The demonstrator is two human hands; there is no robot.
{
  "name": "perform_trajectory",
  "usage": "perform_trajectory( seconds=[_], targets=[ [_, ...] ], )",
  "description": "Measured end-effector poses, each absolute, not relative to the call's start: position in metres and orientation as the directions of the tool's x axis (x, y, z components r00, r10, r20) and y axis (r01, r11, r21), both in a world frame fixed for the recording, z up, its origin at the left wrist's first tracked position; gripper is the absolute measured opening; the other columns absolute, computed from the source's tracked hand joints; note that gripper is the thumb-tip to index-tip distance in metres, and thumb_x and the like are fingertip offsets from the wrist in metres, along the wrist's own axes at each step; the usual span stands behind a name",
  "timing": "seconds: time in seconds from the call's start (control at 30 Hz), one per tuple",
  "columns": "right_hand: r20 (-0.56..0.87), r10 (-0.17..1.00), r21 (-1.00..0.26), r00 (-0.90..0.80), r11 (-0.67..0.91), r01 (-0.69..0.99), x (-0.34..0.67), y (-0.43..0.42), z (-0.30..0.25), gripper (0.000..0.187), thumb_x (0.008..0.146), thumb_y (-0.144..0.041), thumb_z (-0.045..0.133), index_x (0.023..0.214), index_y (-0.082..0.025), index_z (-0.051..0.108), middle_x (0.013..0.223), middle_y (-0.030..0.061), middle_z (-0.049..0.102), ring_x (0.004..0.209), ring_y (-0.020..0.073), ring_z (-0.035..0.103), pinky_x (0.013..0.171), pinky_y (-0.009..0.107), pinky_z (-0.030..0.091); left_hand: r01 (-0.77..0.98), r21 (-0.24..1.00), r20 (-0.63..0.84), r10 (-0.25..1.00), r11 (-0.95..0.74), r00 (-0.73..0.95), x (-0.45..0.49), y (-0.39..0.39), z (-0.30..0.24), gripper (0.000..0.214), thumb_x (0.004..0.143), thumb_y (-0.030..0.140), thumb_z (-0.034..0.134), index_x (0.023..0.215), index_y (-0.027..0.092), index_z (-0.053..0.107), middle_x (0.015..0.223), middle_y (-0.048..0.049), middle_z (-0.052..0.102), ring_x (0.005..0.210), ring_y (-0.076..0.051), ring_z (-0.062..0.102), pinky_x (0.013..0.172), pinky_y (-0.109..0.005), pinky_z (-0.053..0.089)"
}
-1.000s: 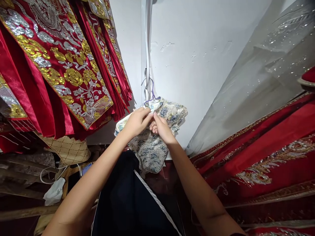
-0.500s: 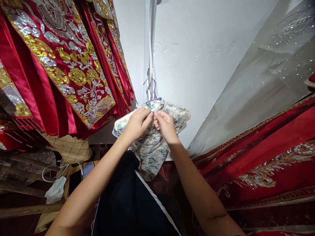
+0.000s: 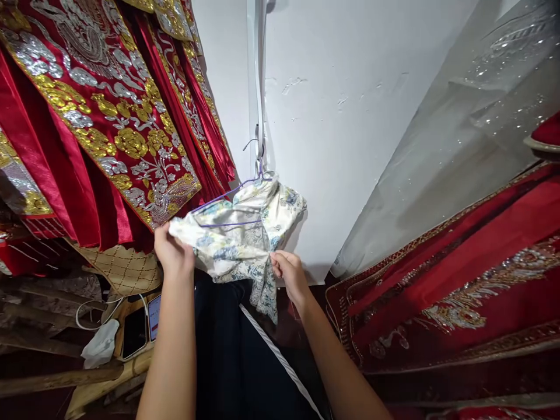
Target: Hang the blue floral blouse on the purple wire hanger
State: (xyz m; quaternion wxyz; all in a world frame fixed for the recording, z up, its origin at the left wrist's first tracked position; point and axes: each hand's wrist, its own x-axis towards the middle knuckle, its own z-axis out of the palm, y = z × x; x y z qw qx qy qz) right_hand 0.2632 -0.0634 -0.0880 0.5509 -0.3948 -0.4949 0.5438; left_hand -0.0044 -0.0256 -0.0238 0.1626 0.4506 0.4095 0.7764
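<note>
Hidden parts: my left hand [image 3: 172, 251] shows only its back, the fingertips buried in cloth. Both forearms are cut off by the bottom edge. The far half of the wire hanger [image 3: 227, 195] is under the cloth, and what its hook catches on above my hands is hard to make out.
Hands: well apart, each one clamped on the floral garment [image 3: 236, 239]. The left pinches its outer edge; my right hand [image 3: 286, 271] grips a gathered bunch lower down.
Garment, place: it hangs on the hanger between my hands and just above them, against the white wall [image 3: 350, 116].
Garment, material: smooth, slightly glossy cream cloth printed with blue and yellow flowers, crumpled into soft folds.
Hanger, shape: thin purple wire, triangular.
Long axis: the cloth is drawn out sideways from my left hand to my right. The hanger's bar slants up from above the left hand toward the hook. A narrow tail of cloth drops straight down just beside my right hand.
Left of left hand: red robes [image 3: 109, 134], pleated satin stitched with gold and silver flowers.
Right of right hand: red beaded cloth [image 3: 459, 280] under a sheer sequined veil [image 3: 459, 134].
Below left hand: a phone [image 3: 154, 309], partly hidden by my arm.
</note>
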Motion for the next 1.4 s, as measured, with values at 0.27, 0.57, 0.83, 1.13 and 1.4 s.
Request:
perform_trajectory(
  seconds=[0.27, 0.57, 0.83, 1.13, 1.4],
  targets=[
    [-0.100, 0.994, -0.951, -0.043, -0.108, -0.290, 0.271, -0.099, -0.138, 0.036, 0.083, -0.039, 0.057, 0.057, -0.021, 0.040, 0.042, -0.0070, 0.033, 0.043, 0.0078, 0.025, 0.048, 0.025, 0.021, -0.067, 0.929, 0.225, 0.697, -0.365, -0.681, 0.064, -0.099, -0.138, 0.027, 0.079, 0.023, 0.056, 0.058, 0.018, 0.040, 0.059, 0.0052, 0.032, 0.056, -0.009, 0.028, 0.052, -0.022, 0.025],
    [0.011, 0.973, -1.000, -0.232, 0.015, 0.017, 0.265, -0.107, -0.114, 0.047, 0.088, -0.063, 0.055, 0.082, -0.018, 0.068, 0.078, 0.0053, 0.064, 0.078, 0.0201, 0.059, 0.073, 0.031, 0.046, -0.422, 0.837, 0.226, 0.924, -0.347, -0.309, 0.112, -0.129, -0.077, 0.027, 0.089, 0.040, 0.060, 0.074, 0.018, 0.053, 0.074, 0.0003, 0.049, 0.069, -0.013, 0.047, 0.066, -0.023, 0.042],
    [0.104, 0.775, -0.988, -0.623, 0.151, 0.023, 0.269, -0.114, -0.056, 0.025, 0.082, -0.040, 0.073, 0.086, -0.017, 0.063, 0.078, 0.0007, 0.058, 0.071, 0.0146, 0.051, 0.067, 0.028, 0.043, 0.149, 0.887, 0.449, 0.891, -0.437, -0.064, 0.114, -0.141, -0.057, 0.025, 0.097, 0.041, 0.052, 0.109, 0.024, 0.065, 0.125, -0.0085, 0.058, 0.121, -0.024, 0.052, 0.106, -0.034, 0.038],
    [0.505, 0.852, -0.856, -0.136, 0.515, 0.050, 0.287, -0.047, -0.006, 0.028, 0.074, -0.014, 0.063, 0.101, -0.017, 0.071, 0.099, 0.0061, 0.071, 0.088, 0.0197, 0.064, 0.077, 0.029, 0.050, 0.469, 0.857, 0.119, 0.966, -0.216, 0.229, 0.077, -0.127, -0.093, 0.044, 0.092, 0.055, 0.053, 0.085, 0.014, 0.067, 0.079, -0.0034, 0.064, 0.078, -0.021, 0.056, 0.072, -0.027, 0.042],
    [0.268, 0.933, -0.915, -0.240, 0.324, 0.239, 0.229, 0.047, -0.041, 0.042, 0.092, -0.048, 0.046, 0.112, -0.017, 0.067, 0.115, 0.0118, 0.071, 0.105, 0.0267, 0.064, 0.099, 0.038, 0.046, 0.380, 0.919, 0.051, 0.988, -0.105, 0.149, 0.047, -0.133, -0.100, 0.043, 0.089, 0.052, 0.061, 0.070, 0.014, 0.053, 0.068, 0.0006, 0.048, 0.067, -0.012, 0.041, 0.061, -0.023, 0.032]
  ],
)
